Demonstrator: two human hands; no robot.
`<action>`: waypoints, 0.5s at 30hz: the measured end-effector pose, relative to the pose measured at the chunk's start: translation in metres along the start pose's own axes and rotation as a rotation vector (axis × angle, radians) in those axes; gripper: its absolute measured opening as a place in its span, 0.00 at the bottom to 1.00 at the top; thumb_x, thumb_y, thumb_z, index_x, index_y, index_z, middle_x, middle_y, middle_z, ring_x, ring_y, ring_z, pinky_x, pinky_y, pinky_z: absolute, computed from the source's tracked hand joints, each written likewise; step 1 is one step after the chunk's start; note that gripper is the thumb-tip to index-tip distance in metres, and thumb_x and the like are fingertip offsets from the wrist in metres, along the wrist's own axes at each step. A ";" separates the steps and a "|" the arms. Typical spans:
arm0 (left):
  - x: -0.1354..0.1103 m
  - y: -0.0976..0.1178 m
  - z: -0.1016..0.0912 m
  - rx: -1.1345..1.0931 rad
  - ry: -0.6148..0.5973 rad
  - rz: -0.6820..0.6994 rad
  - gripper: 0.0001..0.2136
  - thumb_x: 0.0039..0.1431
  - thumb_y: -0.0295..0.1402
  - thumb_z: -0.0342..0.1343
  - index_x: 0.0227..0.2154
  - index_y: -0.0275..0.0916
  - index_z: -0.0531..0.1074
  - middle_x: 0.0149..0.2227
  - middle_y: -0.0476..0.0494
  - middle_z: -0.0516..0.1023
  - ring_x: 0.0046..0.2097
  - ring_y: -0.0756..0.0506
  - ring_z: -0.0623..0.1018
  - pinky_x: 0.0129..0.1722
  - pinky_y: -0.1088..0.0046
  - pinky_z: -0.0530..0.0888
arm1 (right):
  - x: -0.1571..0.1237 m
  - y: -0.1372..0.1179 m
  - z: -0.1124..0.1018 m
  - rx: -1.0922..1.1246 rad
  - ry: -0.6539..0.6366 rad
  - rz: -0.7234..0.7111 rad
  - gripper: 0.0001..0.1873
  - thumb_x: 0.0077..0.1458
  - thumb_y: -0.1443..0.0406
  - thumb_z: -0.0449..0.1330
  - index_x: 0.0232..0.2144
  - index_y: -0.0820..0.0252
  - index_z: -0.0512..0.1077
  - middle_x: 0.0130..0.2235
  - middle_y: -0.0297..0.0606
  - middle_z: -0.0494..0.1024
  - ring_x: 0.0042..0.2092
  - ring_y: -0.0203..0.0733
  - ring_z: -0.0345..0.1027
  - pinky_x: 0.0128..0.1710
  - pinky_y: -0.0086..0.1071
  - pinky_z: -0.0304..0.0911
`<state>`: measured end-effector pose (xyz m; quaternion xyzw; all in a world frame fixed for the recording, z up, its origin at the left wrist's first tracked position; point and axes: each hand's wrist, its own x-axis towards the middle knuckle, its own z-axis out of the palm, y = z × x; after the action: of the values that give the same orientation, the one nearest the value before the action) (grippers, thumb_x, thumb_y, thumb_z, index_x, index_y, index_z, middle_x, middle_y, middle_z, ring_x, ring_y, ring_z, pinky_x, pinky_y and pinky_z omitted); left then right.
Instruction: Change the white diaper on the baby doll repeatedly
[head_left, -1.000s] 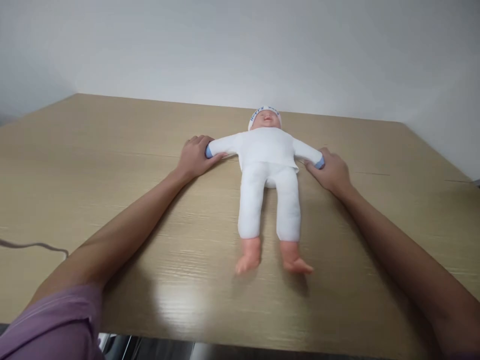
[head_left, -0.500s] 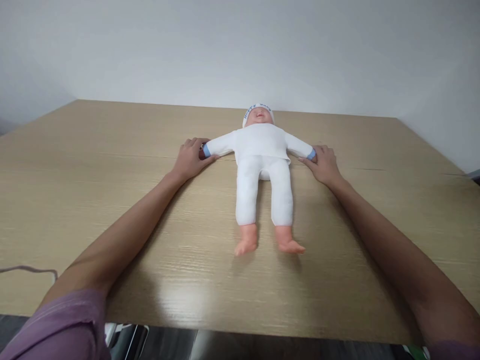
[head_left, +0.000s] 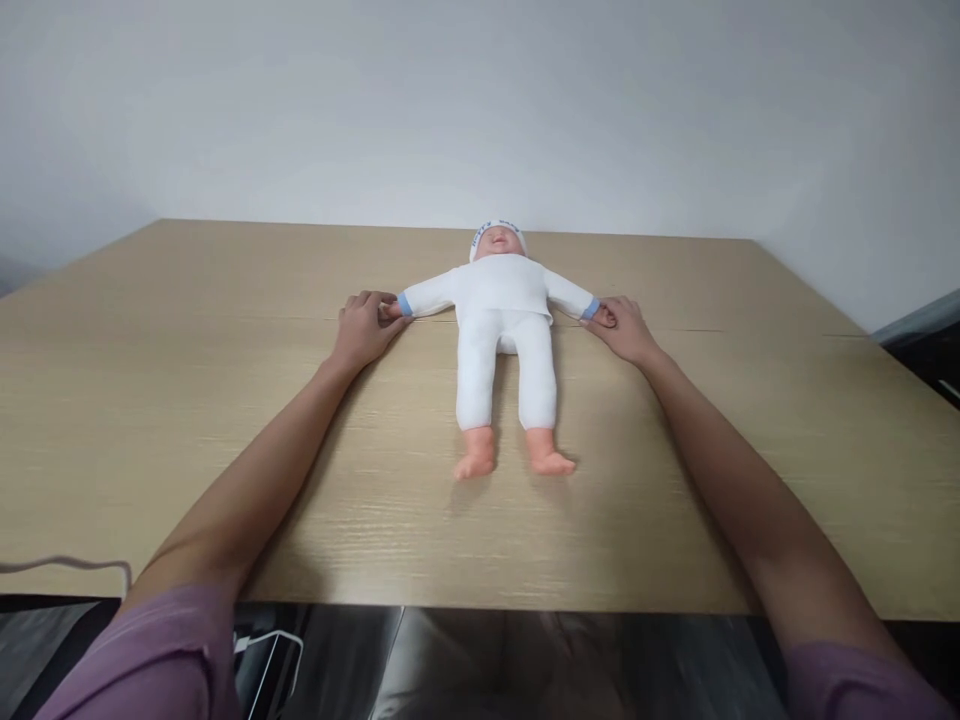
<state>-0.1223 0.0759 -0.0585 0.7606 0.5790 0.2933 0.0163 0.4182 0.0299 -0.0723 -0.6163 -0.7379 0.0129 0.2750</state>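
Observation:
A baby doll (head_left: 501,288) in a white top and trousers with blue cuffs lies on its back on the wooden table (head_left: 660,420). Its head, in a white cap (head_left: 478,238) with blue lettering, points to the far side, and its bare feet point toward me. Both doll arms are stretched out sideways. My left hand (head_left: 365,328) is closed around the doll's hand on the left, just past the cuff. On the other side, my right hand (head_left: 626,328) grips the other doll hand between thumb and fingers.
A pale wall (head_left: 465,110) rises behind the table's far edge. A cable (head_left: 67,563) runs over the near left corner. Below the front edge a white cord (head_left: 277,635) hangs. A dark object (head_left: 926,340) stands beyond the right edge.
The view has shifted, so the doll appears a little farther left and smaller. More of the doll's hands shows inside my grips. Its pose looks the same.

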 end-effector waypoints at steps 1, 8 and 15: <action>-0.001 0.001 -0.001 0.003 0.003 -0.017 0.22 0.67 0.50 0.64 0.55 0.40 0.77 0.57 0.30 0.80 0.58 0.30 0.74 0.61 0.49 0.70 | 0.000 -0.001 -0.001 0.002 -0.008 0.003 0.26 0.66 0.46 0.63 0.54 0.59 0.79 0.53 0.55 0.80 0.56 0.63 0.71 0.62 0.55 0.65; -0.021 0.019 -0.007 -0.007 0.058 -0.088 0.17 0.69 0.40 0.58 0.56 0.39 0.75 0.62 0.28 0.77 0.64 0.29 0.72 0.64 0.45 0.69 | -0.022 -0.030 -0.009 -0.031 0.128 0.057 0.40 0.62 0.57 0.62 0.73 0.64 0.64 0.70 0.62 0.71 0.71 0.69 0.62 0.71 0.64 0.58; -0.105 0.145 -0.074 -0.234 0.153 0.064 0.19 0.73 0.43 0.53 0.62 0.45 0.70 0.65 0.36 0.77 0.65 0.33 0.75 0.67 0.44 0.71 | -0.131 -0.141 -0.039 0.019 0.250 0.049 0.40 0.70 0.56 0.57 0.79 0.55 0.55 0.72 0.59 0.69 0.74 0.69 0.60 0.73 0.72 0.59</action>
<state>-0.0472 -0.0884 0.0103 0.7469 0.5160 0.4162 0.0514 0.3197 -0.1367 -0.0396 -0.6282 -0.6823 -0.0503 0.3705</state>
